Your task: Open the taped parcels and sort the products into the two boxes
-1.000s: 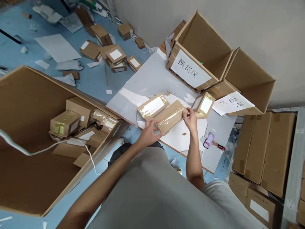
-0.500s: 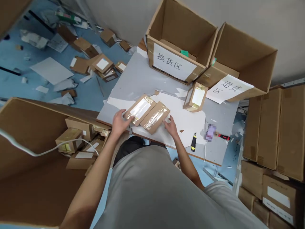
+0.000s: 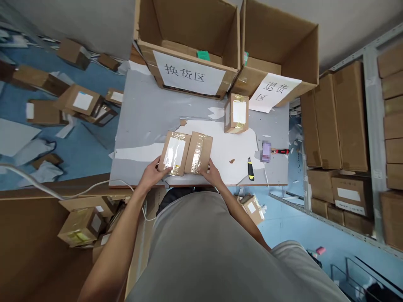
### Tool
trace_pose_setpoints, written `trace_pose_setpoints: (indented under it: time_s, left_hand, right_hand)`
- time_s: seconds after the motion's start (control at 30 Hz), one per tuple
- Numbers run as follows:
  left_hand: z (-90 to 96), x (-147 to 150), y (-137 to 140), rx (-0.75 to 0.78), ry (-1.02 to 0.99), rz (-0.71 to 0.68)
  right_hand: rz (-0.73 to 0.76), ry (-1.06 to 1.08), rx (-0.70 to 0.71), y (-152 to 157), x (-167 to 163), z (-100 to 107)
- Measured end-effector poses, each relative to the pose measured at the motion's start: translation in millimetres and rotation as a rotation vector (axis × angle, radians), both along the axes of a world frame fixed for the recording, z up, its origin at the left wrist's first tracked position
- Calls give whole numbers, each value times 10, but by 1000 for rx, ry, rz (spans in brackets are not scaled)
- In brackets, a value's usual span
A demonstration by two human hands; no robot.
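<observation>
Two small taped cardboard boxes lie side by side at the table's front edge. My left hand [image 3: 154,173] grips the left cardboard box [image 3: 170,165] at its lower left corner, thumb on top over the white label. My right hand [image 3: 211,173] is closed on the lower right corner of the right cardboard box [image 3: 205,147], which has clear tape and a narrow label across its top. The fingers under both boxes are hidden. A third small box [image 3: 231,119] with a white label stands farther back, apart from my hands.
Two large open cartons with handwritten signs, a left carton [image 3: 145,52] and a right carton [image 3: 310,58], stand at the back. A utility knife [image 3: 250,170], a blurred purple item [image 3: 265,152] and a red-black handle [image 3: 281,151] lie at right. Another big carton [image 3: 28,235] holds boxes at lower left.
My view has turned, so the table sits squarer and farther left. My right hand has come in from beside the right box and closed on its corner. My left hand stays on the left box.
</observation>
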State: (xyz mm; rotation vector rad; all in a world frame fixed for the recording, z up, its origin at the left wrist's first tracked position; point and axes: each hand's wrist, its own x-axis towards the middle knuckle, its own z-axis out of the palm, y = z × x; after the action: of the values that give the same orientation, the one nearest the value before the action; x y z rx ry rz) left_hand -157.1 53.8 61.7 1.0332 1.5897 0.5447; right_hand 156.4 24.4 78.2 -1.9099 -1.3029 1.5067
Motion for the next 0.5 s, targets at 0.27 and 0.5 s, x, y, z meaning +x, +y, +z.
trace_pose_setpoints:
  time_s: [0.27, 0.5]
  left_hand:
    - [43, 637, 534, 145, 2, -146]
    - [49, 1226, 1576, 325, -39, -171]
  right_hand:
    - [-16, -278, 109, 566, 559, 330]
    - [12, -414, 302, 1547, 907, 361]
